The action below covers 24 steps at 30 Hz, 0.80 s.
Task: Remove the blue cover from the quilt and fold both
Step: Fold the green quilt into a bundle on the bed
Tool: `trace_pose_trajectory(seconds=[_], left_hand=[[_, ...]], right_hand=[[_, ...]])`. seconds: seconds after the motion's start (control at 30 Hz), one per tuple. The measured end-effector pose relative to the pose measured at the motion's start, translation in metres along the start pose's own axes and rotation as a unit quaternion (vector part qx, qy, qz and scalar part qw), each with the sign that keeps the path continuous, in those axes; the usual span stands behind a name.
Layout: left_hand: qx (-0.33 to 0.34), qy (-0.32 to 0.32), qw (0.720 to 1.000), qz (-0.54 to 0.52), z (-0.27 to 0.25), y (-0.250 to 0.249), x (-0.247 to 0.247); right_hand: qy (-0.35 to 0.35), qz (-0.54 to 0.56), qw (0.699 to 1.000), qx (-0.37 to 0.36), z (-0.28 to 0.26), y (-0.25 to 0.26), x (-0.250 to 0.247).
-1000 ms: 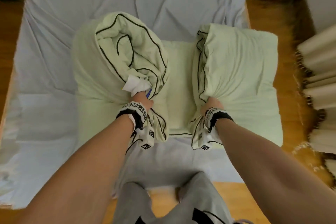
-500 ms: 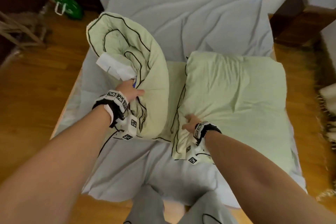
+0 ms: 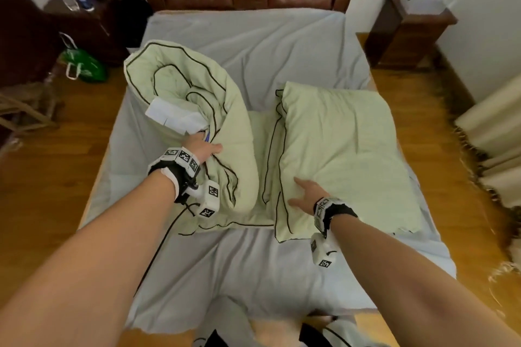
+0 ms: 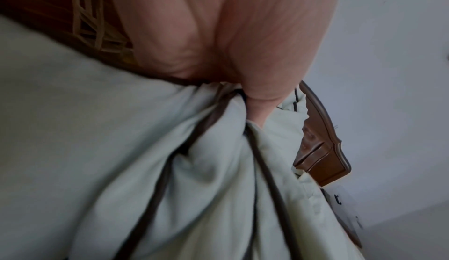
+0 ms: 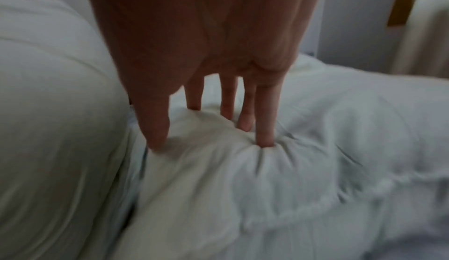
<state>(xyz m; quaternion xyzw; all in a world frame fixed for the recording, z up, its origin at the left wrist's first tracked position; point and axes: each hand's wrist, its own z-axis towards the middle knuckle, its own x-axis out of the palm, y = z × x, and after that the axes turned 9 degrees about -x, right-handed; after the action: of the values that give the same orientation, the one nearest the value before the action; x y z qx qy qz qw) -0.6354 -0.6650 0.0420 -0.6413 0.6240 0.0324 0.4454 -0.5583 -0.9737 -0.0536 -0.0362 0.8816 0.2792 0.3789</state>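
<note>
Since the earlier frames, the right half of the quilt had been laid down flat, and the right hand had let go of it, while the left half stayed lifted.

On the left side, the left hand [image 3: 203, 148] was closed around a bunched edge of the pale green padded quilt with dark brown piping [image 3: 197, 110], and it held this half raised in a thick roll above the bed. A white label [image 3: 172, 114] showed inside the roll, just beside the hand. In the left wrist view the thumb [image 4: 261, 108] pressed into the gathered folds.

In the middle, a low strip of the same quilt lay flat on the grey bed sheet [image 3: 253, 45].

On the right side, the right hand [image 3: 306, 191] was open, and its spread fingers [image 5: 266, 129] pressed into the folded half, which lay flat like a cushion.

I could not see any blue cover clearly, so I judge that only the folding of the quilt was going on.

The risk, in my opinion, was the heavy roll: if the left grip slipped, the layers could fall open and the fold would be uneven. Also, the flat half could shift if the right hand lifted too early.
</note>
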Motion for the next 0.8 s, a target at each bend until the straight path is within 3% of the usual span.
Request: trace_pose_trajectory(seconds=[0.1,0.27,0.37,0.53,0.63,0.7,0.8], left_hand=[[0.022,-0.013,0.999,-0.025,-0.023,-0.033,0.0],[0.076,-0.063,0.995,0.023,-0.136,-0.136,0.043],[0.111,-0.059,0.991,0.056,-0.191,-0.198,0.114],[0.151,-0.04,0.976,0.152,-0.24,-0.284,0.277],[0.143,0.031,0.973,0.18,-0.24,-0.295,0.372],[0.117,0.082,0.974,0.175,-0.234,-0.287,0.419],[0.102,0.088,0.973,0.185,-0.22,-0.274,0.465]], right_hand=[[0.093,0.085,0.991,-0.035,-0.002,-0.017,0.009],[0.096,0.143,0.978,-0.119,-0.023,-0.051,-0.01],[0.039,0.17,0.976,-0.13,-0.06,-0.099,-0.039],[-0.105,0.29,0.949,-0.058,-0.123,-0.234,-0.127],[-0.153,0.34,0.928,-0.003,-0.147,-0.321,-0.161],[-0.161,0.36,0.919,-0.011,-0.162,-0.371,-0.17],[-0.164,0.381,0.909,-0.025,-0.18,-0.412,-0.177]])
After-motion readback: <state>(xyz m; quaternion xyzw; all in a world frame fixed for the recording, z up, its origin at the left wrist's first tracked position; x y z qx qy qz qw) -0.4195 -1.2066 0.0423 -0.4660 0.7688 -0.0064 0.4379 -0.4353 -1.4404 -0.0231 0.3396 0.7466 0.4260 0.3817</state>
